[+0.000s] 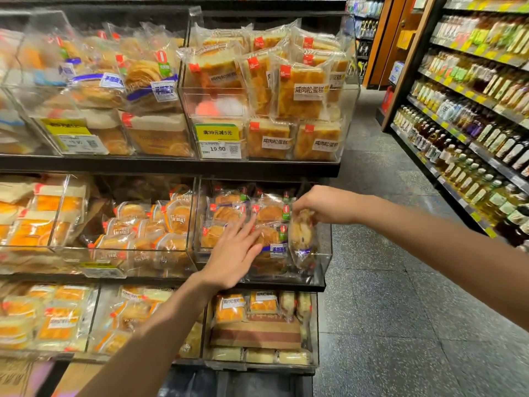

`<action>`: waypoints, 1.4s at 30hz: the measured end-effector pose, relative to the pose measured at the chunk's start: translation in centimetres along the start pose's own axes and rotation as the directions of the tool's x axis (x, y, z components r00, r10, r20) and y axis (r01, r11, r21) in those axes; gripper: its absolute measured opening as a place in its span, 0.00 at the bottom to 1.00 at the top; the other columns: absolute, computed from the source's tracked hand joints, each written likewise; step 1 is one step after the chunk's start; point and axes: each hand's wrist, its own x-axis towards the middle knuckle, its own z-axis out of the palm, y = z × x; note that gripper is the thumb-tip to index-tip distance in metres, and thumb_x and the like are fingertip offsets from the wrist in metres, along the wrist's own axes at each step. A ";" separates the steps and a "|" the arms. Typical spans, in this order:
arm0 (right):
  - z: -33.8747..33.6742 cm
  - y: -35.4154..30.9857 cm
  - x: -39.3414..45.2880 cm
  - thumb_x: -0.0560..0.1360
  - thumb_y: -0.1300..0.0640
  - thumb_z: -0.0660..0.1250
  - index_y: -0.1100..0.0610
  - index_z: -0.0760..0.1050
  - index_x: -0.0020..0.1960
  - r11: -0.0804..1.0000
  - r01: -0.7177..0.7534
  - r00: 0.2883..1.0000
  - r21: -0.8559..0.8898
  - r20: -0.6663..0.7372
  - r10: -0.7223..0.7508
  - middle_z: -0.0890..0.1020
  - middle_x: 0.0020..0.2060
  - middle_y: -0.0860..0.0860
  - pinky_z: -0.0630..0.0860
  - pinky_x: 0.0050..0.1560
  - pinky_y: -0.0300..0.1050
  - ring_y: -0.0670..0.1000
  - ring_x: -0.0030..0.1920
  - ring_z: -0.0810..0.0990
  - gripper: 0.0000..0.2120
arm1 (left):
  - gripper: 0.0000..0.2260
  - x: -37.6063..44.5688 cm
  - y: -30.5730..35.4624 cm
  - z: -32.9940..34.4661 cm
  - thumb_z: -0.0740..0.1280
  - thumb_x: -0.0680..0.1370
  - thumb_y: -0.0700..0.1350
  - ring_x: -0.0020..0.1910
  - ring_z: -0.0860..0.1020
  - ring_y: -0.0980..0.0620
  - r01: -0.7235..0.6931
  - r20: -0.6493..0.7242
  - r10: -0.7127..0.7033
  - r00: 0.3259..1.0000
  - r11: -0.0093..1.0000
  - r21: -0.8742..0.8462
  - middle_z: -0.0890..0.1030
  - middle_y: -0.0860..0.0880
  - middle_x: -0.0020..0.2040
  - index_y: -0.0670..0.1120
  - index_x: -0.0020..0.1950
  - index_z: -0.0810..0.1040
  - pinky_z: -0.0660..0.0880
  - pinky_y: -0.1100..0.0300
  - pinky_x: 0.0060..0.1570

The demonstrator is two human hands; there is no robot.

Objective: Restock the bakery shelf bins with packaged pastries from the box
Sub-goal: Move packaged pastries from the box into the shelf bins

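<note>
My right hand [322, 206] pinches the top of a clear-wrapped pastry packet [302, 236] and holds it upright at the right end of a clear acrylic bin [325, 253] on the middle shelf. My left hand [233, 253] reaches into the same bin with straight fingers, touching the packaged pastries [270, 213] lying in it. The bin holds several round buns in clear wrappers with red and green tags. A cardboard box [254, 329] sits in the bin on the shelf below, with packets around it.
Clear bins full of wrapped breads and cakes fill the upper shelf [171, 164] and the left side. Yellow price tags [219, 133] hang on bin fronts. An aisle of speckled floor [386, 282] runs on the right, with a bottle shelf [472, 124] beyond it.
</note>
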 end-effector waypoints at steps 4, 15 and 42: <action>1.1 0.7 0.7 0.72 0.69 0.64 0.54 0.78 0.57 0.999 0.010 1.000 -0.052 0.019 -0.009 0.82 0.49 0.53 0.76 0.51 0.49 0.54 0.51 0.80 0.17 | 0.23 0.4 0.1 0.5 0.45 0.83 0.56 0.74 0.34 0.58 -0.016 0.151 0.013 0.988 1.000 0.013 0.39 0.56 0.77 0.55 0.77 0.45 0.39 0.51 0.76; 1.7 0.3 0.7 0.75 0.66 0.63 0.58 0.76 0.61 0.870 0.096 0.995 -0.483 0.028 -0.095 0.79 0.59 0.54 0.75 0.49 0.44 0.53 0.61 0.76 0.15 | 0.25 2.3 -1.0 0.5 0.47 0.82 0.59 0.75 0.35 0.57 -0.032 0.274 0.034 0.961 0.999 -0.015 0.39 0.56 0.78 0.56 0.78 0.47 0.39 0.48 0.75; -2.5 -19.7 6.7 0.78 0.56 0.59 0.56 0.75 0.60 0.986 -0.096 0.991 -0.136 -0.108 0.081 0.80 0.54 0.56 0.74 0.51 0.49 0.58 0.57 0.78 0.12 | 0.17 -13.0 -8.7 -8.0 0.62 0.80 0.49 0.60 0.76 0.54 0.207 0.348 -0.103 0.932 0.938 -0.277 0.79 0.52 0.61 0.51 0.69 0.73 0.70 0.63 0.59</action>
